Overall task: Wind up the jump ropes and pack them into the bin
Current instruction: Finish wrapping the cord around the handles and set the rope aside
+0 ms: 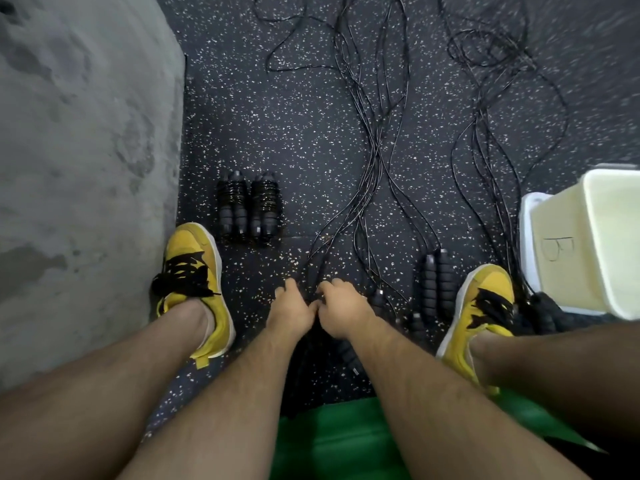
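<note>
Several black jump ropes (372, 143) lie spread in long strands over the speckled rubber floor. Two wound-up ropes (247, 207) sit side by side near my left shoe. Loose black foam handles (437, 282) lie by my right shoe. My left hand (289, 308) and my right hand (343, 311) are low between my feet, knuckles together, both closed on a thin black rope where the strands gather. What lies under the palms is hidden. A cream bin (588, 244) marked "B" stands at the right, tilted, on a white lid.
A grey concrete slab (79, 150) borders the rubber floor on the left. My yellow shoes (194, 282) stand on either side of my hands. More black handles (547, 315) are heaped beside the bin. A green surface (329, 441) lies beneath me.
</note>
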Available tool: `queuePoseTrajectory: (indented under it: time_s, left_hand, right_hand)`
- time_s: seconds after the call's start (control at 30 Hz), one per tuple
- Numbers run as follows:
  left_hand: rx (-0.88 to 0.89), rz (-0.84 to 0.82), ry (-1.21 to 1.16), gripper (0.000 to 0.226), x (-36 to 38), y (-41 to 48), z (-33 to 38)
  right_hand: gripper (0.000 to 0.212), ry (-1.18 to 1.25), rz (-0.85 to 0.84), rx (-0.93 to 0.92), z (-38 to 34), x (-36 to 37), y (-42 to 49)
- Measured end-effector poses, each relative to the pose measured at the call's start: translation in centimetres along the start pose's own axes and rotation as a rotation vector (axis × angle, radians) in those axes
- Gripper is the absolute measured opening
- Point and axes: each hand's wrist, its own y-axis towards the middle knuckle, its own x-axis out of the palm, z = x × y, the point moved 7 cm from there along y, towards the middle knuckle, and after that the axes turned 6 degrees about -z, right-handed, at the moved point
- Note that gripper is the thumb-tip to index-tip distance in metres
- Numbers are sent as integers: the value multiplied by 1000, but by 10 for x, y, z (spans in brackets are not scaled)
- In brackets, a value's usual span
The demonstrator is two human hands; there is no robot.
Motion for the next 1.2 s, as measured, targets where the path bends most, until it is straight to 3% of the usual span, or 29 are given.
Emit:
queuePoseTrajectory:
  time_s: [0.17, 0.23, 0.33, 0.47, 0.57, 0.63, 0.77, 0.83, 0.9, 1.0, 1.2]
  left_hand:
    - [-67, -41, -151, 64, 0, 10, -6]
    - [-96, -55, -136, 66, -5, 13, -8]
    - [-112, -79, -62, 53, -15, 15, -14]
    - [-170, -148, 45, 58, -18, 15, -26]
    - [-174, -201, 26, 56, -6, 10, -27]
    - [-168, -217, 0, 51, 3, 8, -28]
    - [-128, -241, 31, 48, 12, 6, -33]
    - [-95, -204, 66, 37, 10, 7, -34]
    - [-69, -151, 104, 29, 5, 10, -34]
    - [-63, -142, 83, 35, 3, 12, -36]
    - [-42, -127, -214, 28, -10, 9, -32]
  right_hand:
    - [57, 65, -120, 79, 14, 19, 4]
    - [53, 91, -124, 107, 18, 26, 5]
    - [45, 123, -68, 157, 24, 28, 2]
    - [58, 93, 79, 305, 39, 16, -5]
    - [64, 130, 82, 395, 47, 15, -7]
    - [64, 66, 95, 366, 41, 14, -7]
    - [57, -192, 144, 50, 11, 15, -2]
    - [47, -261, 91, -9, 5, 20, 0]
    - [37, -282, 29, -18, 3, 26, 3]
    - [31, -242, 1, -30, 2, 31, 6]
    - [49, 30, 130, 93, 9, 18, 8]
